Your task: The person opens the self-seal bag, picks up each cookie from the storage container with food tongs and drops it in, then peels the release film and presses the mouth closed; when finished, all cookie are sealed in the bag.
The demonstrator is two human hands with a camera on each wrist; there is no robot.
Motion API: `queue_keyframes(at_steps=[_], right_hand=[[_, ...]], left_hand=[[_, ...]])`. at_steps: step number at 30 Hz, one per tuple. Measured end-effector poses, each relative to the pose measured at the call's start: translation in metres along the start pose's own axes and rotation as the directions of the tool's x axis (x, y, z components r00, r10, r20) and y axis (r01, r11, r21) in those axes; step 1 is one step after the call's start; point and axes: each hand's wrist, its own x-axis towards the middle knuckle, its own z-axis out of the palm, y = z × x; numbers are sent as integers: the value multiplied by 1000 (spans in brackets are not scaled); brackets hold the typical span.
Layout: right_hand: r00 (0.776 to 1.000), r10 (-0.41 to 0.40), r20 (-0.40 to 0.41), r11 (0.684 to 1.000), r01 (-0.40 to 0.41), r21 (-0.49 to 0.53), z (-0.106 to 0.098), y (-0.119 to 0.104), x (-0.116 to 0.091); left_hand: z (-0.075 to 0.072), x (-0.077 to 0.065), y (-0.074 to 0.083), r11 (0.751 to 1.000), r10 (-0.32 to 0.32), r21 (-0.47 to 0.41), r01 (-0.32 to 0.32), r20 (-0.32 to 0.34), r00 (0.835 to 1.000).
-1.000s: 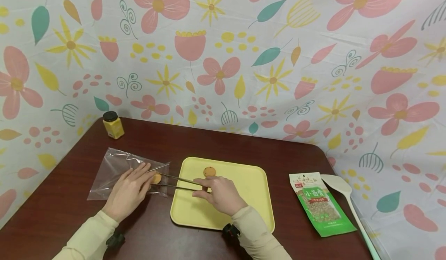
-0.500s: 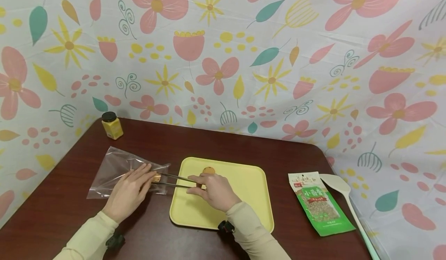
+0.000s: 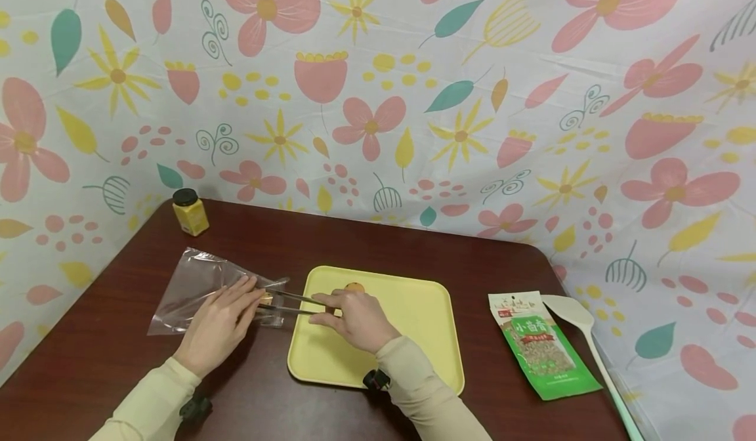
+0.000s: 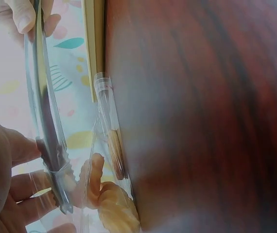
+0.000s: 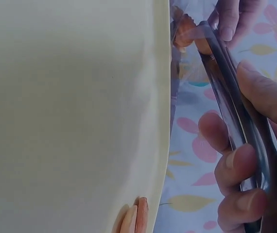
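On the left side of the table a clear plastic bag (image 3: 191, 287) lies with its mouth toward the tray. My left hand (image 3: 218, 323) holds the bag near its mouth, thumb and fingers bent at the film in the left wrist view. My right hand (image 3: 353, 319) grips metal tongs (image 5: 231, 97), whose tips reach inside the bag mouth. A golden-brown cookie (image 3: 268, 298) shows between the tong arms; whether they pinch it is unclear. Inside the bag the left wrist view shows a round cookie (image 4: 115, 153) on edge and a twisted pastry (image 4: 118, 208).
The yellow tray (image 3: 407, 336) stands right of the bag, bearing a sandwich cookie (image 5: 137, 216) partly behind my right hand in the head view. Farther right lie a green spice packet (image 3: 546, 352) and a pale spatula (image 3: 585, 323). A yellow jar (image 3: 191, 214) stands back left.
My right hand has moved left with the tongs, pushing their tips deeper into the bag. The tong arms have come closer together. My left hand has stayed put.
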Motion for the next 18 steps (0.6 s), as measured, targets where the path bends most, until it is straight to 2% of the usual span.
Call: queue_keyframes(at_steps=[11,18], right_hand=[[1000,-21,-8,1000,21,1,10,-3,9],[999,21,33,1000,-21,10,10,-6,8]], left_hand=[[-1,1,1,1000,-7,-6,7,-10,1000],[-1,0,0,1000,-8,-19,8,-1,1000]])
